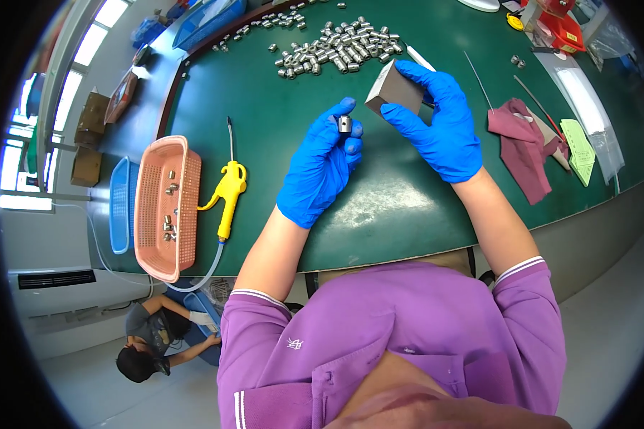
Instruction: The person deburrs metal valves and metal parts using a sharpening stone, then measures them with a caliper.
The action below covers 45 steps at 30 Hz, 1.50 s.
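Note:
Both hands wear blue gloves and are raised over the green table (265, 150). Between the fingertips of my left hand (322, 163) is a small shiny metal cylinder (345, 124) with a dark hole in its side. My right hand (442, 121) grips a grey-brown rectangular block (399, 91) with a paler end face, thumb on the near side and fingers over the far side. The block and the cylinder are apart. Beyond my hands lies a large heap of similar metal cylinders (343, 48). Behind the block, a white pen-like stick (421, 58) is partly hidden by my right hand.
Left stand a pink basket (187, 207) holding several cylinders, a blue basket (122, 204) and a yellow air gun (229, 193) with a hose. Right lie a maroon cloth (522, 146), green paper (578, 151) and thin rods (477, 80). Another person (166, 329) sits at lower left.

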### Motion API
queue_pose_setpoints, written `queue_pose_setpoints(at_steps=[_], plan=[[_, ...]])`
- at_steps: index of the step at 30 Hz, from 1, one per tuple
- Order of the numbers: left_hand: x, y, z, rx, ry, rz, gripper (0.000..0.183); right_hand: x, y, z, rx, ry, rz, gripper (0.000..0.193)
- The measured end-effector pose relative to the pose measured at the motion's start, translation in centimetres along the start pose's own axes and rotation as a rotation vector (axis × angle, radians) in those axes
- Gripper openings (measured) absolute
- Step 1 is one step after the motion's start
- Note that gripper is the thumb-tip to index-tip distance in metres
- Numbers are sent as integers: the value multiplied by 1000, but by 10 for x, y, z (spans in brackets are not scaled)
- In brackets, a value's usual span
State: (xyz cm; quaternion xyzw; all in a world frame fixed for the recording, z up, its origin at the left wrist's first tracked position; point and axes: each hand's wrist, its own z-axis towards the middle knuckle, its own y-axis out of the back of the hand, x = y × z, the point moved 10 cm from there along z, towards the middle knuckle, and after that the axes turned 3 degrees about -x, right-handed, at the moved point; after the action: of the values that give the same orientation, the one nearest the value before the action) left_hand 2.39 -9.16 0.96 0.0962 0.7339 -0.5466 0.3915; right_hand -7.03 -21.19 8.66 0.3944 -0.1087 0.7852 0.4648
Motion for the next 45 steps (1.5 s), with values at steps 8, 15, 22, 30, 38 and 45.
queue_pose_setpoints(at_steps=[8,15,22,30,38,45], plan=[[4,11,0,-74,54,-73,32,-6,-2,-2,-11,-55,-19,53],[4,9,-1,-65,80,-84,32,-5,-4,-2,-11,-32,-20,53],[5,13,-3,-114,86,-60,35,4,-4,-3,11,25,-125,54],[2,15,0,-135,55,-60,36,-3,-44,-27,399,150,-318,48],[-8,12,0,-34,-99,88,34,17,-24,-6,172,90,-86,21],[-7,12,2,-48,-57,-73,40,24,-25,-9,174,146,-83,18]])
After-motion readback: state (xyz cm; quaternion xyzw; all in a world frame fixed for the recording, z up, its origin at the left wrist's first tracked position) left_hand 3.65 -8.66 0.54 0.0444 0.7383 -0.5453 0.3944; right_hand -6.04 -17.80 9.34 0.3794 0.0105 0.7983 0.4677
